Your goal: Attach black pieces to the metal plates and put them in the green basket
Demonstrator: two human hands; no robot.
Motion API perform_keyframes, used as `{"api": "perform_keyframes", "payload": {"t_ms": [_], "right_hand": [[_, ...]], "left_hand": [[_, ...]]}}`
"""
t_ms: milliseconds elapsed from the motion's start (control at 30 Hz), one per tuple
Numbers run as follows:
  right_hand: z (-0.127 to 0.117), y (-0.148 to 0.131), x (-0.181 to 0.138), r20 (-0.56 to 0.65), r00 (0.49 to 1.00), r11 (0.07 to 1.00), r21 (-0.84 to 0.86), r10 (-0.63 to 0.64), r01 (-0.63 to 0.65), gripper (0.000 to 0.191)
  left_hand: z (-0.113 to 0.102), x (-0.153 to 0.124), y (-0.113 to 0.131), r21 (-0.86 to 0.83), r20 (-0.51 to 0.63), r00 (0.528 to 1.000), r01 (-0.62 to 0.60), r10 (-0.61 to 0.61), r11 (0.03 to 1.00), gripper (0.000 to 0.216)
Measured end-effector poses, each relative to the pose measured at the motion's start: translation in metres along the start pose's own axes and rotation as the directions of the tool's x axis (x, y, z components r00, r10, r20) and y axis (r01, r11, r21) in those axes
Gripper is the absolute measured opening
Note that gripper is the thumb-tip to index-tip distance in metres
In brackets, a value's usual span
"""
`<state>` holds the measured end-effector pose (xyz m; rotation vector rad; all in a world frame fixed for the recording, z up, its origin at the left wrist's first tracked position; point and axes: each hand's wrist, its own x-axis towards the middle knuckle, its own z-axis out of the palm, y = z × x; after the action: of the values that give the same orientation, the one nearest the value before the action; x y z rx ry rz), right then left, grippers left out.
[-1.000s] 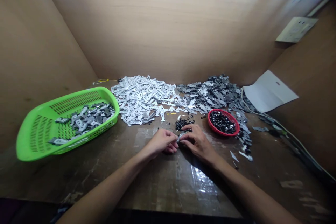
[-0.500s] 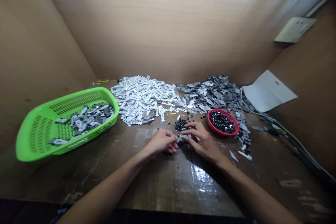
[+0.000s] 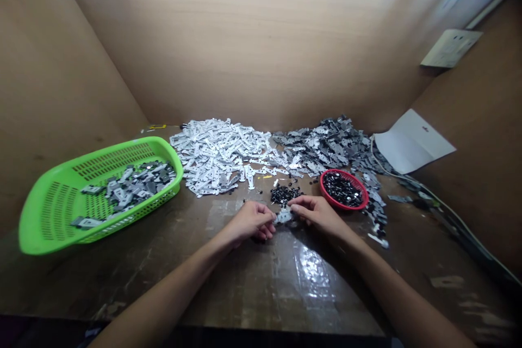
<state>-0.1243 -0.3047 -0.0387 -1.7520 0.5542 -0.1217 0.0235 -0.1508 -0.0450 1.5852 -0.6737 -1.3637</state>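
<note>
My left hand (image 3: 249, 221) and my right hand (image 3: 318, 212) meet at the middle of the worn table, fingers curled. Between their fingertips they pinch a small silver metal piece (image 3: 283, 216). Just beyond it lies a little heap of black parts (image 3: 283, 193). A red bowl (image 3: 326, 193) of black parts sits close to the right hand. Behind are a pile of bright silver strips (image 3: 218, 155) and a pile of darker grey metal pieces (image 3: 326, 147).
A green plastic basket (image 3: 53, 217) with several grey assembled pieces stands at the left. Brown board walls close in the back and sides. A white sheet (image 3: 411, 141) and a cable (image 3: 448, 212) lie at the right. A wall socket (image 3: 451, 48) is up right.
My right hand has shifted a little to the right and opened its hold around the metal piece, which shows more between the fingertips. The left hand has barely moved.
</note>
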Motion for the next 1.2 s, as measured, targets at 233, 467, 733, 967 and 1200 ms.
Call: {"api": "perform_keyframes", "payload": {"t_ms": [233,467,733,967,1200], "right_hand": [[0.0010,0.0019,0.0003,0.013,0.999,0.998,0.049,0.032,-0.033,0.050],[0.0039,0.0012,0.0012,0.002,0.999,0.998,0.046,0.033,-0.033,0.050],[0.0050,0.0027,0.0012,-0.014,1.000,0.999,0.027,0.018,-0.018,0.049],[0.0050,0.0022,0.0011,-0.021,1.000,1.000,-0.024,0.017,-0.017,0.048],[-0.0009,-0.0014,0.0057,-0.156,0.981,0.983,-0.163,-0.112,0.086,0.042]], "left_hand": [[-0.0001,0.0005,0.0001,0.009,0.015,1.000,-0.019,0.019,1.000,0.025],[0.0005,-0.0012,0.0005,0.013,0.005,1.000,-0.024,0.024,1.000,0.027],[0.0005,-0.0011,0.0000,0.017,0.008,0.999,-0.040,0.039,0.999,0.028],[0.0005,-0.0003,-0.0002,0.025,-0.003,1.000,-0.026,0.026,0.999,0.026],[-0.0010,0.0003,-0.0007,0.032,-0.013,1.000,-0.016,0.016,0.999,0.024]]}}
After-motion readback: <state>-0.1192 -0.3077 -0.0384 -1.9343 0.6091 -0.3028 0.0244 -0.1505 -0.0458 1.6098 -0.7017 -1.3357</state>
